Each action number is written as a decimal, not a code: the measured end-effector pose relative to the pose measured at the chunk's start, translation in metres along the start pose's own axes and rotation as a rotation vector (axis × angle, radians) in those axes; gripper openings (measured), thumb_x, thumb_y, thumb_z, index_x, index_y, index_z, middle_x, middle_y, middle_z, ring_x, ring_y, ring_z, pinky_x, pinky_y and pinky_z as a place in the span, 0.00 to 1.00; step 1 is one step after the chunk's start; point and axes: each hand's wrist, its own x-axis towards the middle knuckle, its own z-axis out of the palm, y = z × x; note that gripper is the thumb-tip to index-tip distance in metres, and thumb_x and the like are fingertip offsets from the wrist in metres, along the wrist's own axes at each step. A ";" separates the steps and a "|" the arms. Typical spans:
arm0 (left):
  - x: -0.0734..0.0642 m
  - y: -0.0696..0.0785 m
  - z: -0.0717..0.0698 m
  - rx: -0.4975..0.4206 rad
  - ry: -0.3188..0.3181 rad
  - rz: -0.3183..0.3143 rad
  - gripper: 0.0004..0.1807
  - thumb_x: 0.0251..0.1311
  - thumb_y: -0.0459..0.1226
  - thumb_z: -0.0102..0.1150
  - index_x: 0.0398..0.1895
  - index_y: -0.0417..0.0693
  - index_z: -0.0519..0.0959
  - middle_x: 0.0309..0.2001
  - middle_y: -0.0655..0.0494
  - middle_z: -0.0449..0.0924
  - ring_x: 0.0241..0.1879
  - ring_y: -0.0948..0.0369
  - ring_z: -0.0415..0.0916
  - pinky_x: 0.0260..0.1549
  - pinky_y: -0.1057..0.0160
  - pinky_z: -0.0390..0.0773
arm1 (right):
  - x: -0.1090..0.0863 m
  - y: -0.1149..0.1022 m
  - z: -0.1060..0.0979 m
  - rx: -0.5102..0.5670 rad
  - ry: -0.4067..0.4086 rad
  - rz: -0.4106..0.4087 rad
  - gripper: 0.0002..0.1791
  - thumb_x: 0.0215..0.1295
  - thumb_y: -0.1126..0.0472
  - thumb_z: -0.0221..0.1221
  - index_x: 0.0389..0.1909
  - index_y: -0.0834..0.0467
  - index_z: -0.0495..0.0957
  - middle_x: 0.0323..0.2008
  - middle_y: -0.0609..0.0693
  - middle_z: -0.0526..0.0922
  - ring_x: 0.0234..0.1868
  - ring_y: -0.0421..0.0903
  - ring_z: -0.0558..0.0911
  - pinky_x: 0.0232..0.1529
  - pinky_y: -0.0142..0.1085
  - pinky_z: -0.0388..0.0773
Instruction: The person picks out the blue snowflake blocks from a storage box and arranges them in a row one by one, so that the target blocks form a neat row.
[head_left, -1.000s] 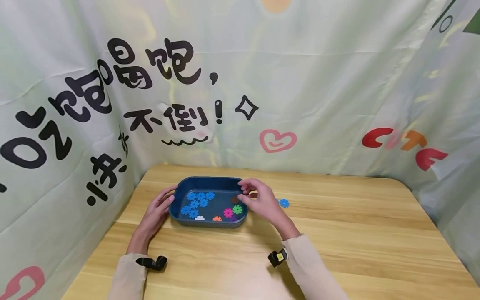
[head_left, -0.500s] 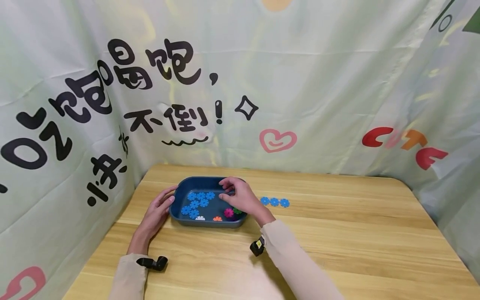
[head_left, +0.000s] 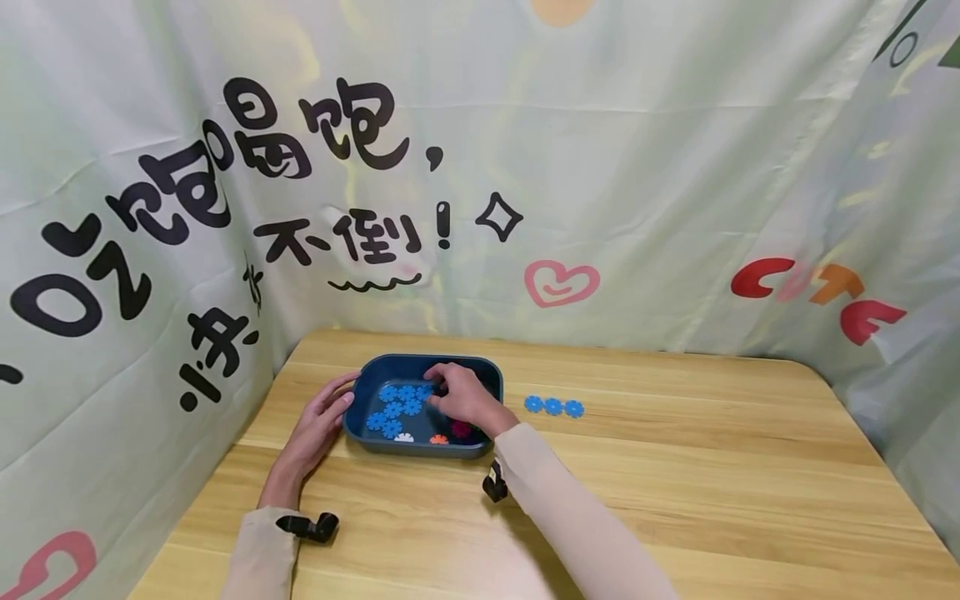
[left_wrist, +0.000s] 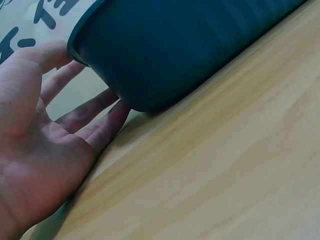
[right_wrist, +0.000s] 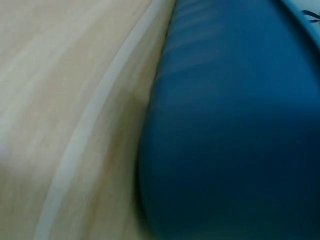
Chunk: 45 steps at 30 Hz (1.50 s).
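A dark blue tray point(head_left: 420, 451) holds several blue snowflake discs point(head_left: 393, 409) on its left side. My left hand point(head_left: 318, 427) rests against the tray's left end; in the left wrist view its extended fingers touch the tray wall point(left_wrist: 150, 55) and the thumb lies at the rim. Inside the tray, my right hand point(head_left: 463, 395) hovers over the rightmost blue discs, thumb and forefinger apart and bent toward them. The right wrist view has only the tray's outer side point(right_wrist: 225, 120) and tabletop, not the hand.
Three blue discs point(head_left: 552, 407) lie in a row on the wooden table point(head_left: 697, 483), right of the tray. A white disc point(head_left: 404, 437), an orange disc point(head_left: 438, 439) and a pink disc point(head_left: 461, 428) lie near the tray's front wall. A printed curtain point(head_left: 660, 183) hangs behind.
My right hand has moved left from the tray's right rim to the blue discs, uncovering the row on the table. My left hand stays at the tray's left end.
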 end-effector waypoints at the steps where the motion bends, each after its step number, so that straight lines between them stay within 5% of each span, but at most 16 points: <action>1: 0.000 0.000 0.000 -0.004 -0.002 0.001 0.29 0.79 0.45 0.51 0.78 0.47 0.63 0.76 0.40 0.57 0.72 0.46 0.57 0.56 0.71 0.73 | 0.002 0.000 0.001 -0.010 -0.007 -0.001 0.21 0.71 0.66 0.63 0.63 0.62 0.77 0.60 0.58 0.78 0.58 0.55 0.79 0.56 0.48 0.79; 10: -0.002 0.002 0.000 -0.006 0.008 0.002 0.29 0.78 0.45 0.52 0.78 0.49 0.63 0.75 0.42 0.59 0.71 0.48 0.59 0.56 0.71 0.74 | 0.012 0.006 0.010 -0.072 -0.042 -0.005 0.19 0.71 0.67 0.62 0.61 0.61 0.79 0.59 0.55 0.81 0.57 0.52 0.80 0.59 0.45 0.78; 20: 0.001 0.001 0.001 0.004 0.011 0.003 0.29 0.78 0.46 0.52 0.77 0.49 0.64 0.75 0.43 0.59 0.70 0.49 0.59 0.56 0.71 0.74 | 0.014 0.008 0.012 -0.312 -0.054 -0.021 0.15 0.69 0.61 0.67 0.54 0.58 0.84 0.47 0.52 0.79 0.45 0.46 0.77 0.49 0.38 0.79; 29: 0.003 0.000 0.001 0.007 0.005 0.013 0.29 0.78 0.46 0.52 0.77 0.49 0.65 0.75 0.45 0.60 0.69 0.52 0.62 0.57 0.70 0.74 | 0.013 0.008 0.008 -0.192 -0.083 0.014 0.12 0.66 0.65 0.68 0.49 0.60 0.82 0.44 0.53 0.82 0.44 0.46 0.79 0.50 0.40 0.80; 36: -0.001 -0.003 0.000 0.001 0.010 0.006 0.29 0.79 0.45 0.51 0.78 0.47 0.63 0.75 0.42 0.59 0.70 0.48 0.60 0.56 0.71 0.74 | 0.008 0.009 0.006 -0.094 -0.079 0.023 0.09 0.70 0.68 0.63 0.47 0.58 0.75 0.36 0.49 0.78 0.35 0.46 0.76 0.40 0.38 0.75; 45: -0.001 0.002 0.001 -0.011 0.009 0.004 0.30 0.78 0.47 0.53 0.77 0.48 0.64 0.75 0.45 0.60 0.69 0.51 0.63 0.57 0.70 0.75 | -0.004 0.001 -0.005 0.173 -0.013 0.006 0.11 0.74 0.72 0.55 0.52 0.61 0.77 0.36 0.54 0.80 0.38 0.51 0.87 0.35 0.36 0.81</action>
